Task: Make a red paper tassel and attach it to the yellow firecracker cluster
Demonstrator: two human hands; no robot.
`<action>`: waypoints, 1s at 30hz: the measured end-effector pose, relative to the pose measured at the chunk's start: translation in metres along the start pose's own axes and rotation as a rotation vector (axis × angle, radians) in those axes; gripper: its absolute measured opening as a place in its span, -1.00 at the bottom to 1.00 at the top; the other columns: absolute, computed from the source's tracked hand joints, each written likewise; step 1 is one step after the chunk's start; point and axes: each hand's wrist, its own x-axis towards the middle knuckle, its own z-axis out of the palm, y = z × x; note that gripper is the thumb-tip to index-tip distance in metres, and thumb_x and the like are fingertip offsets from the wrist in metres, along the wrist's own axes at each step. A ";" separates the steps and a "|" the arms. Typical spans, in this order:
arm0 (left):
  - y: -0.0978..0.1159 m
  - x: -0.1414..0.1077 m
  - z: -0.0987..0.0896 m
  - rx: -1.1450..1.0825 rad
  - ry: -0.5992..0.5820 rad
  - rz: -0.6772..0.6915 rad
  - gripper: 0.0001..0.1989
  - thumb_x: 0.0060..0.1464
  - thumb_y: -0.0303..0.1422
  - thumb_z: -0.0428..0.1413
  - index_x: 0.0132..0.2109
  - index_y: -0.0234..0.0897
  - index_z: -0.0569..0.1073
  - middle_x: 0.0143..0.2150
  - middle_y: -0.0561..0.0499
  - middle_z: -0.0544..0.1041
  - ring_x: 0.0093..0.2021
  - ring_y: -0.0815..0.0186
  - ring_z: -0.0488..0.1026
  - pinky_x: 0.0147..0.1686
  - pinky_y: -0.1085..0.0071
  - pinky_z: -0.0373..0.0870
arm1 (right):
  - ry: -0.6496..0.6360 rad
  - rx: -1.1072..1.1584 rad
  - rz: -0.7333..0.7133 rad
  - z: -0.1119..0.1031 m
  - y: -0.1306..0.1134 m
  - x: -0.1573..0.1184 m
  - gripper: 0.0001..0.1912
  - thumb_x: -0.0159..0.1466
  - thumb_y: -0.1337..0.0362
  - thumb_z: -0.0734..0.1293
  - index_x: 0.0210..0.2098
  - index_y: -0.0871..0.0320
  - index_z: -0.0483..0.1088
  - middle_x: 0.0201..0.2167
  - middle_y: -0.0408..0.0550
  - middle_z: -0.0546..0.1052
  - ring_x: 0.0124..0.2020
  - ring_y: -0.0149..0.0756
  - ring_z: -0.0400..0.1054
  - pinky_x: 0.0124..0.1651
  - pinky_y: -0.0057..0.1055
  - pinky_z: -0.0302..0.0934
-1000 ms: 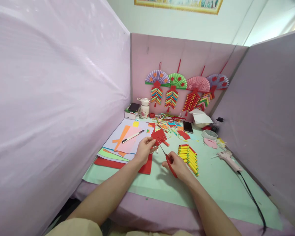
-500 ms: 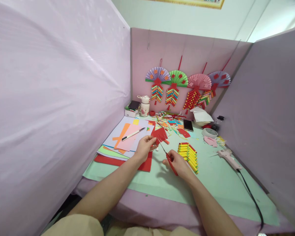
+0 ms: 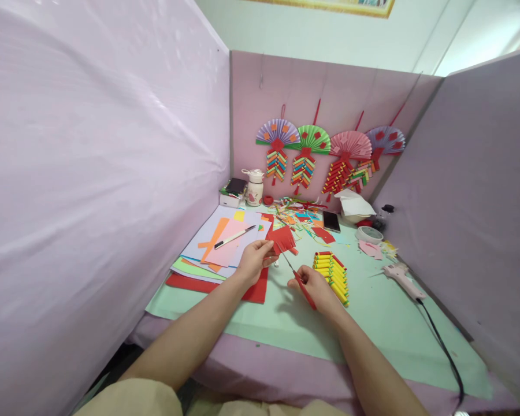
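Note:
Pinched in my left hand [image 3: 256,261] is a piece of red paper [image 3: 281,238] whose right edge is cut into a fringe of thin strips. My right hand [image 3: 311,286] is closed on red-handled scissors [image 3: 304,289], with the blades pointing up and left to the paper's lower edge. Whether the blades are parted is too small to tell. Just right of my right hand lies a bundle of yellow paper rolls [image 3: 331,278] with green bands and red rolls at its top. A stack of coloured paper sheets [image 3: 199,245] lies beside my left hand.
A pen [image 3: 234,237] rests on the sheets. Paper scraps [image 3: 301,216], a phone [image 3: 331,222] and a bottle [image 3: 255,188] are at the back. A hot glue gun [image 3: 404,280] with a black cord and a tape roll [image 3: 369,234] are at right. Fan ornaments [image 3: 314,138] hang on the partition.
The scissors have drawn back slightly, down and right, from the red paper. My left hand still holds the paper in nearly the same place.

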 end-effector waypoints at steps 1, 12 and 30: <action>0.001 0.000 0.000 -0.001 0.004 0.002 -0.67 -0.23 -0.21 0.35 -0.41 -0.35 0.45 -0.45 0.00 0.48 -0.42 0.37 0.44 -0.36 0.42 0.45 | 0.001 0.001 -0.002 0.000 0.001 0.000 -0.68 0.03 0.06 0.31 -0.54 0.10 0.10 -0.61 -0.28 0.18 -0.53 -0.44 0.03 -0.48 -0.48 -0.04; -0.003 0.004 -0.004 0.101 0.003 0.090 -0.67 -0.20 -0.18 0.32 -0.39 -0.34 0.47 -0.40 -0.03 0.51 -0.46 0.39 0.45 -0.39 0.44 0.42 | -0.034 -0.058 -0.011 0.000 -0.004 -0.004 -0.77 0.06 0.13 0.28 -0.49 0.10 0.13 -0.58 -0.29 0.24 -0.55 -0.46 0.06 -0.48 -0.49 -0.04; -0.003 0.002 0.000 0.143 0.069 0.131 -0.72 -0.17 -0.20 0.27 -0.42 -0.34 0.45 -0.51 0.06 0.45 -0.50 0.41 0.42 -0.41 0.45 0.40 | -0.082 -0.031 -0.050 0.003 0.005 -0.001 -0.77 0.12 0.10 0.25 -0.45 0.11 0.16 -0.55 -0.26 0.29 -0.52 -0.45 0.10 -0.47 -0.50 -0.03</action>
